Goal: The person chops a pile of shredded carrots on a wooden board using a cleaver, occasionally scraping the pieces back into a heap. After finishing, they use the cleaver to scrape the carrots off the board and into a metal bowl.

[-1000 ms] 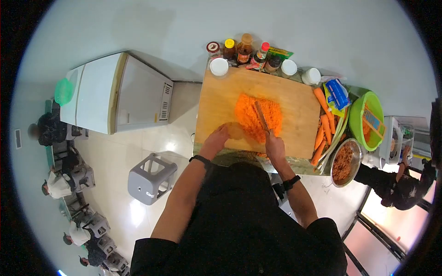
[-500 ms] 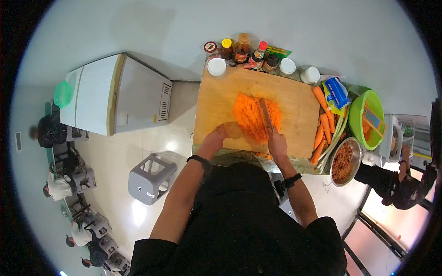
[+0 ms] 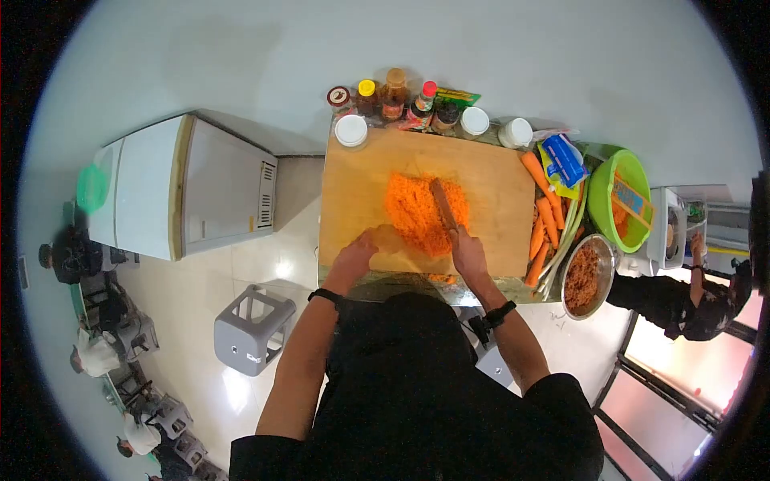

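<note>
A pile of finely chopped carrot [image 3: 413, 212] lies on the wooden cutting board [image 3: 497, 192]. My right hand [image 3: 468, 253] grips the handle of a kitchen knife [image 3: 442, 204], whose blade stands nearly edge-on over the right side of the pile. At the board's front left, my left hand [image 3: 358, 255] is beside the pile. Its fingers are smeared by motion and point toward the carrot. Some bits of carrot also lie along the near edge of the board.
Seasoning jars and bottles [image 3: 394, 96] line the board's far edge. To the right are whole carrots [image 3: 545, 212], spring onions [image 3: 565, 248], a green basin [image 3: 597, 200] and a metal bowl [image 3: 613, 268] of minced food. A grey stool [image 3: 241, 337] stands left; another person [image 3: 682, 309] is at right.
The view has shifted, so the table and board appear farther left. My right hand still holds the knife over the pile, and my left hand stays beside it.
</note>
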Available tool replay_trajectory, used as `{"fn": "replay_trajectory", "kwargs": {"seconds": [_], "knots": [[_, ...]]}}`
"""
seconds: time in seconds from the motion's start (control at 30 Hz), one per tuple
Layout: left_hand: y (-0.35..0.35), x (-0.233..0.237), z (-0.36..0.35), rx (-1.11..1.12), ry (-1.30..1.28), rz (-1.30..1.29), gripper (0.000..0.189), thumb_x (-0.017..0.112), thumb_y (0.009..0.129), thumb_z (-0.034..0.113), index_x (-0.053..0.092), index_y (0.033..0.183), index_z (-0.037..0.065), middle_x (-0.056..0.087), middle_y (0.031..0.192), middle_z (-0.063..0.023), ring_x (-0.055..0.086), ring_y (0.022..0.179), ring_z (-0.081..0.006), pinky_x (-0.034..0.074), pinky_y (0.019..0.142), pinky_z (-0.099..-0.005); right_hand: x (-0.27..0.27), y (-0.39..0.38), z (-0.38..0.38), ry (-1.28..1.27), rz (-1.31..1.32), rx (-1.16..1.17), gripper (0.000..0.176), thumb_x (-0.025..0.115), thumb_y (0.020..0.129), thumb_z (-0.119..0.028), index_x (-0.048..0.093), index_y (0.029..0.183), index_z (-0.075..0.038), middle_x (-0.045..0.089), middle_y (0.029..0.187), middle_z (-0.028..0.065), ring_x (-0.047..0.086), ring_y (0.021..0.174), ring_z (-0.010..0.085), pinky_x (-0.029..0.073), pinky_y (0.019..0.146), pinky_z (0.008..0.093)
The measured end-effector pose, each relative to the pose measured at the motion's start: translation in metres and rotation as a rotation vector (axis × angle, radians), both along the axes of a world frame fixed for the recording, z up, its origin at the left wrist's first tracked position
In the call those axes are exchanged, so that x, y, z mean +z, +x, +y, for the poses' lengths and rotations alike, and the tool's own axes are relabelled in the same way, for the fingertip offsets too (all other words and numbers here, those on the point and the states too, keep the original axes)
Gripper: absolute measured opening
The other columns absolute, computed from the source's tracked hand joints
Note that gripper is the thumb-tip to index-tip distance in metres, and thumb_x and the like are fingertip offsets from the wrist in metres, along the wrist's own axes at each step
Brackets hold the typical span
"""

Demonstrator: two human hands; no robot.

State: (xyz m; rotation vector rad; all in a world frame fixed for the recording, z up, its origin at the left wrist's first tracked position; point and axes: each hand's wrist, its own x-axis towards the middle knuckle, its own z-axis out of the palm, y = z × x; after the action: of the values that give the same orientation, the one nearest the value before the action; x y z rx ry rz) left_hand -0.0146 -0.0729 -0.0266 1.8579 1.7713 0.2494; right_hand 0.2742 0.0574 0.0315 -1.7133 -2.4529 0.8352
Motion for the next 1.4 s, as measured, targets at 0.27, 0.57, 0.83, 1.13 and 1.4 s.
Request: {"fn": "replay_trajectory", "kwargs": {"seconds": [0.27,0.57,0.83,1.13,1.4], "knots": [[-0.002,0.003,-0.002,-0.035,-0.065,-0.028,0.034,0.059,0.083,0.004,0.07,0.113,0.014,0.043,0.147,-0.0167,0.057,0.119,-0.0352,0.053,0.095,-0.0439,-0.002,0.004,-0.004,-0.051,0.01,-0.213,0.033,0.047,0.102,-0.028,0.054,0.113,0.002,0.062,0.074,0.0329,0.062,0.07,0.0512,0.048,0.058,0.0564],[0.002,0.022,-0.001,-0.044,-0.017,0.027,0.039,0.058,0.082,0.0,0.07,0.113,0.019,0.049,0.139,-0.0133,0.06,0.116,-0.0322,0.055,0.091,-0.0423,-0.011,0.01,-0.012,-0.029,0.076,-0.342,0.035,0.048,0.102,-0.029,0.055,0.112,0.004,0.06,0.074,0.034,0.061,0.074,0.0523,0.048,0.062,0.0571],[-0.004,0.015,0.001,-0.084,0.004,0.005,0.039,0.061,0.08,0.001,0.069,0.114,0.018,0.047,0.144,-0.015,0.059,0.119,-0.031,0.055,0.09,-0.0419,-0.001,0.018,-0.007,-0.045,0.102,-0.42,0.038,0.049,0.101,-0.03,0.058,0.111,0.006,0.063,0.081,0.0342,0.062,0.078,0.0512,0.049,0.063,0.0543],[-0.004,0.002,-0.004,-0.111,0.06,0.035,0.036,0.063,0.078,0.002,0.067,0.112,0.015,0.047,0.144,-0.0148,0.059,0.118,-0.0311,0.056,0.088,-0.0424,0.002,0.01,-0.019,0.02,0.112,-0.465,0.03,0.048,0.102,-0.027,0.058,0.107,0.001,0.063,0.076,0.0305,0.063,0.074,0.0494,0.047,0.06,0.055],[-0.006,0.012,-0.002,-0.121,0.008,0.036,0.035,0.063,0.078,0.002,0.067,0.111,0.014,0.048,0.143,-0.0143,0.058,0.12,-0.0304,0.056,0.088,-0.0416,-0.027,-0.007,-0.018,0.022,0.013,-0.223,0.035,0.05,0.101,-0.024,0.051,0.12,0.005,0.058,0.066,0.0335,0.061,0.065,0.0513,0.047,0.056,0.0575]]}}
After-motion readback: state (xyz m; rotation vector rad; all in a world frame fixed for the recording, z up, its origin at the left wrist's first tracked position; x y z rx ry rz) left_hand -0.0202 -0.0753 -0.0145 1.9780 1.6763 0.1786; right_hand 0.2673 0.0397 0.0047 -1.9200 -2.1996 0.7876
